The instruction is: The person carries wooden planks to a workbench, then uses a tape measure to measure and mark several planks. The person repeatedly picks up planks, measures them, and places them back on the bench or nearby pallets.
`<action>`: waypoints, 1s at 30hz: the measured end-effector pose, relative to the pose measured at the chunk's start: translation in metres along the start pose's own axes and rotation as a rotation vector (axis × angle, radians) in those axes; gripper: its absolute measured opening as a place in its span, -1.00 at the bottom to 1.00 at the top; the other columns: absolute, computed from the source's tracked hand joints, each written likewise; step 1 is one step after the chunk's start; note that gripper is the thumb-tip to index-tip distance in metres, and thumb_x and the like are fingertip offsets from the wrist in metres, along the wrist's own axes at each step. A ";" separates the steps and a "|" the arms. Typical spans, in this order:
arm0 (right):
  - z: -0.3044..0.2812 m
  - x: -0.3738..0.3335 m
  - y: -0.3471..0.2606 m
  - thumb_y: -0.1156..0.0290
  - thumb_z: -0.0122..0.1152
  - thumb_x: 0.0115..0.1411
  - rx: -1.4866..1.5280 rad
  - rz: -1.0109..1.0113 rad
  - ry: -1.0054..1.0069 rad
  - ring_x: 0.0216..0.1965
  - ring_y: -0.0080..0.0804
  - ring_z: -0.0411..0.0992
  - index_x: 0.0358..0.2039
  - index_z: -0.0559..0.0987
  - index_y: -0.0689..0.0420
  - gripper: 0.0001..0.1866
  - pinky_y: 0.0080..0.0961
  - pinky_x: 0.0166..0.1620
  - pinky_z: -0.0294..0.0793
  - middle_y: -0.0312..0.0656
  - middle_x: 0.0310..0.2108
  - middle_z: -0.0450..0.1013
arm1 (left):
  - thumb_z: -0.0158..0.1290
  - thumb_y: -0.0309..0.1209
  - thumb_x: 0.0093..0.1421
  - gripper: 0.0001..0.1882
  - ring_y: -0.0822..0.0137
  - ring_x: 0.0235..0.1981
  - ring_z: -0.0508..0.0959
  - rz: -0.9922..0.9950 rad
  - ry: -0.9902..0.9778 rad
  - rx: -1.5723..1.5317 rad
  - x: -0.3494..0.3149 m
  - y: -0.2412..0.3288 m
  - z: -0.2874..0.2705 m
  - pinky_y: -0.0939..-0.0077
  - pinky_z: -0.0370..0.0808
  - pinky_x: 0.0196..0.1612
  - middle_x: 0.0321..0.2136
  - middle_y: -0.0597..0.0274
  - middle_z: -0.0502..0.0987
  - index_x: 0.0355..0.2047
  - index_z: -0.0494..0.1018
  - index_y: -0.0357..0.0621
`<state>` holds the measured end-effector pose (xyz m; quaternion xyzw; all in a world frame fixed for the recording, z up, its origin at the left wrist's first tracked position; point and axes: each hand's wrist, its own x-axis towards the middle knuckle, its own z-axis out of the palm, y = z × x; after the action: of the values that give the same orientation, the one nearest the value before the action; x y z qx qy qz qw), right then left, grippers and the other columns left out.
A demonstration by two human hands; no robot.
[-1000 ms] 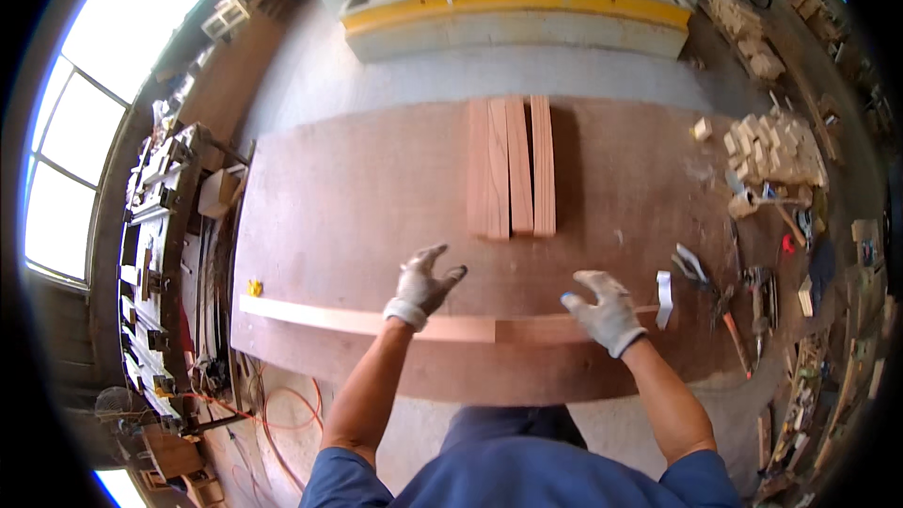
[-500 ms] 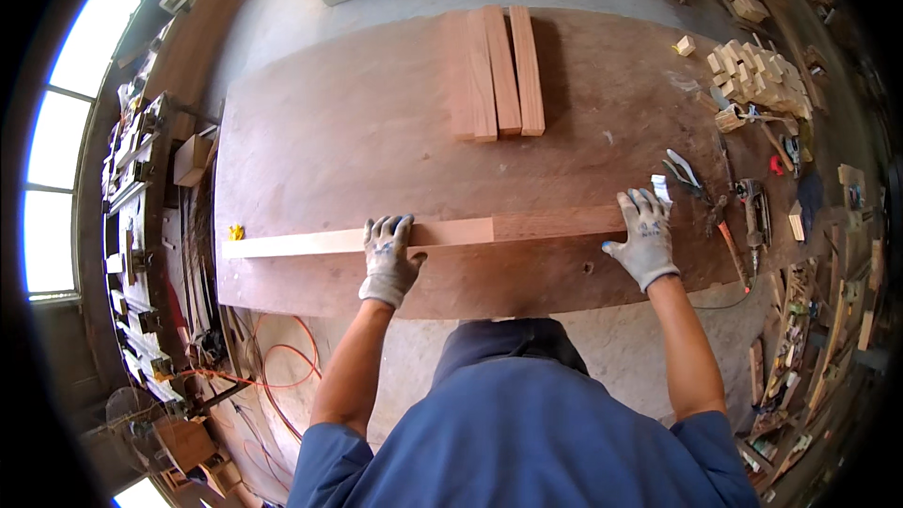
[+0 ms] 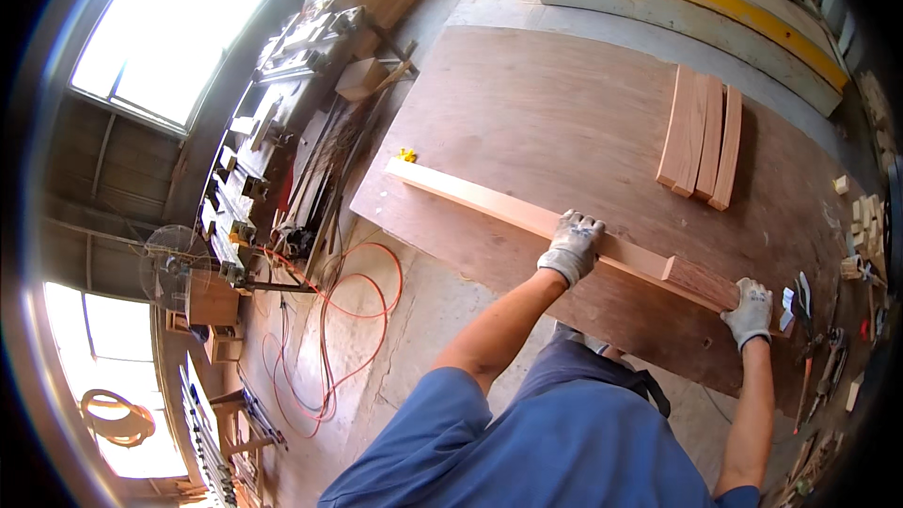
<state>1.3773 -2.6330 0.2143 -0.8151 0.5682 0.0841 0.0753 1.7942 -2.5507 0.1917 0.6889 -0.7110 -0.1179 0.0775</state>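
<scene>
Two-handed, grips wood from above: curls the left hand point(image 3: 573, 245) over a pale strip point(image 3: 480, 196), fingers bent across the far edge, and wraps the right hand point(image 3: 752, 310) over a dark red length point(image 3: 701, 284), close to the right end. Cannot tell how firmly; hidden from view, the thumbs and the underside. Right under both palms, then, with no gap. Runs pale to the left and dark red to the right, with a stepped seam between the two hands. Cannot tell whether joined there or only butted together. Slants along the long axis from far left to near right, across the front of the body. Reaches well past the left hand, nearer than the right to the pale end; leaves only a short stub beyond the right hand.

Lies over the near side of a brown table point(image 3: 527, 103); cannot tell whether resting or slightly lifted. Just beside the pale end, a small yellow object point(image 3: 406, 155). Just right of the right hand, a white paper slip point(image 3: 787, 306), then pliers point(image 3: 804, 292). Toward the far right, several red boards point(image 3: 701, 132) side by side, well apart from both hands.
</scene>
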 end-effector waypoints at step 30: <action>0.002 -0.066 0.001 0.12 0.48 0.09 0.407 0.166 0.767 0.24 0.00 0.34 0.17 0.47 0.09 -0.33 -0.03 0.28 0.30 -0.01 0.15 0.41 | 0.52 -0.39 -0.16 0.02 -0.17 0.14 0.50 0.328 -0.064 -0.389 0.050 0.119 0.010 0.07 0.45 0.21 0.13 -0.16 0.51 0.34 0.28 -0.17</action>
<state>1.3544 -2.5727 0.2265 -0.7076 0.6235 -0.3323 0.0109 1.6750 -2.5973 0.2120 0.5324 -0.7793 -0.2601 0.2040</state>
